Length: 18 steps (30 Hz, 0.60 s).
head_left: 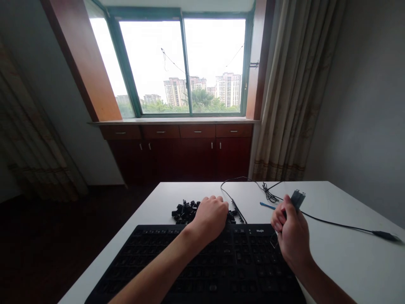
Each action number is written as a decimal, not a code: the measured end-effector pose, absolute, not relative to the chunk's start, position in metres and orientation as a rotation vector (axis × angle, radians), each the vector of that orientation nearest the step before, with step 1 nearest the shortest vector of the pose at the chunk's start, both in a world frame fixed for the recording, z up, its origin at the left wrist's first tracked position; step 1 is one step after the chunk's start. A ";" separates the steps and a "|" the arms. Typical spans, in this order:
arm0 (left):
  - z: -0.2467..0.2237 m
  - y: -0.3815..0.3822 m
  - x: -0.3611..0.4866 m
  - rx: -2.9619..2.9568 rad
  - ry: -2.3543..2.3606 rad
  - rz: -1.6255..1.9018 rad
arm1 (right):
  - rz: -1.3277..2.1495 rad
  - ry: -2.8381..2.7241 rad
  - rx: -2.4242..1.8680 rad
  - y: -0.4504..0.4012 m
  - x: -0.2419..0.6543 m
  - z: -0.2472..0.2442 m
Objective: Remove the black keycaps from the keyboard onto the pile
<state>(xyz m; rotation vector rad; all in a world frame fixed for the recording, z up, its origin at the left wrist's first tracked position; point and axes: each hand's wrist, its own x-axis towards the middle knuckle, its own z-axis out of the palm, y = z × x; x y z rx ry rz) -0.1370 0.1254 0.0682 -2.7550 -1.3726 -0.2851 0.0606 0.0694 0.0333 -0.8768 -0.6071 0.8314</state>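
Note:
A black keyboard [249, 270] lies along the near side of the white table; its keys are dark and hard to make out. Behind it is a heap of loose black keycaps [185, 211]. My left hand [211, 217] rests over the right part of this heap, palm down with fingers curled; the fingertips and whatever they hold are hidden. Above the keyboard's right end, my right hand [292, 232] grips a keycap puller [298, 199] by its grey handle. The puller's thin wire loop points down toward the keys.
A blue stick-like tool [267, 205] lies beside my right hand. A black cable [341, 227] crosses the white table [354, 266], with a coiled bundle [268, 194] near the far edge. Beyond stand a dark red cabinet [196, 156], a window and curtains [287, 105].

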 end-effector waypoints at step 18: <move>0.018 0.046 -0.086 -3.222 -0.869 -0.813 | 0.902 -0.675 -0.892 0.070 0.090 0.020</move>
